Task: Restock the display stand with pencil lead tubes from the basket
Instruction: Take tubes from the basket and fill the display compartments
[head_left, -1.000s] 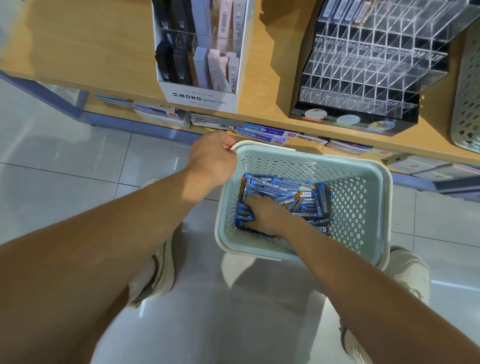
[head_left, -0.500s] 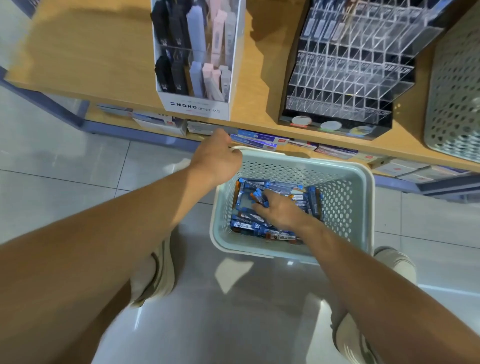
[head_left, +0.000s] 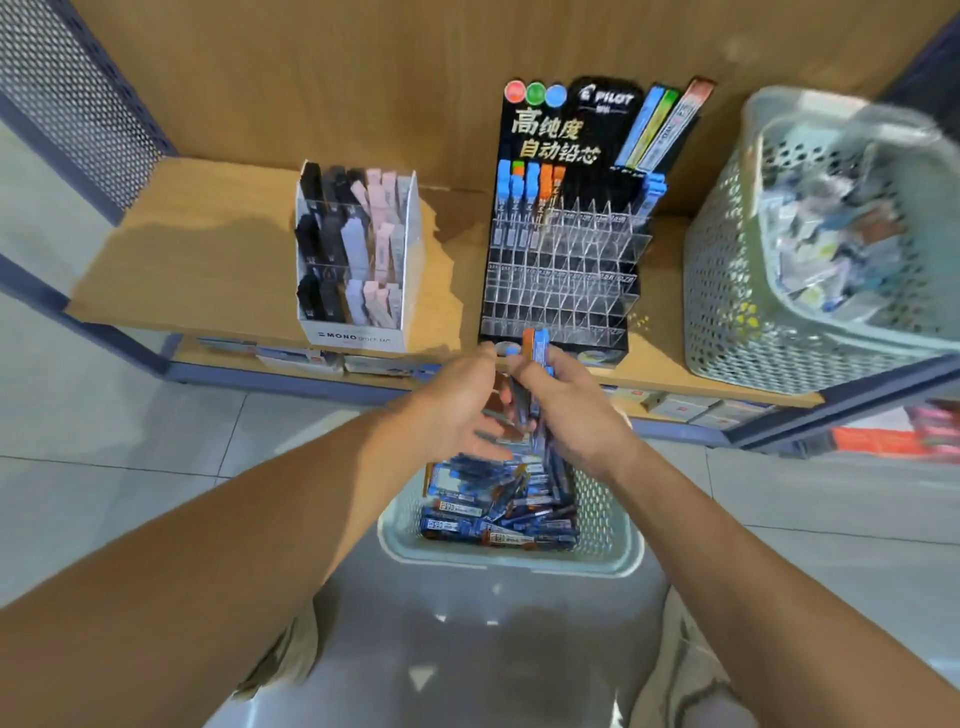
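A pale green basket (head_left: 511, 564) sits on the floor below my hands, full of blue and orange pencil lead tubes (head_left: 493, 512). My right hand (head_left: 574, 410) is raised above it, shut on a bunch of lead tubes (head_left: 536, 358) whose blue and orange caps stick up. My left hand (head_left: 452, 405) meets it from the left, fingers touching the same bunch. Just beyond stands the black Pilot display stand (head_left: 563, 270) with clear slots, mostly bare; a few tubes stand in its top row.
A white Mono display box (head_left: 356, 260) of erasers stands left of the stand on the wooden shelf (head_left: 208, 270). A second pale basket (head_left: 810, 249) of mixed stock sits on the shelf at right. Boxes lie on the lower shelf. My shoes show on the tiled floor.
My right hand has lifted out of the basket with a bunch of tubes. My left hand left the basket rim and joined it. The view has tilted up toward the shelf.
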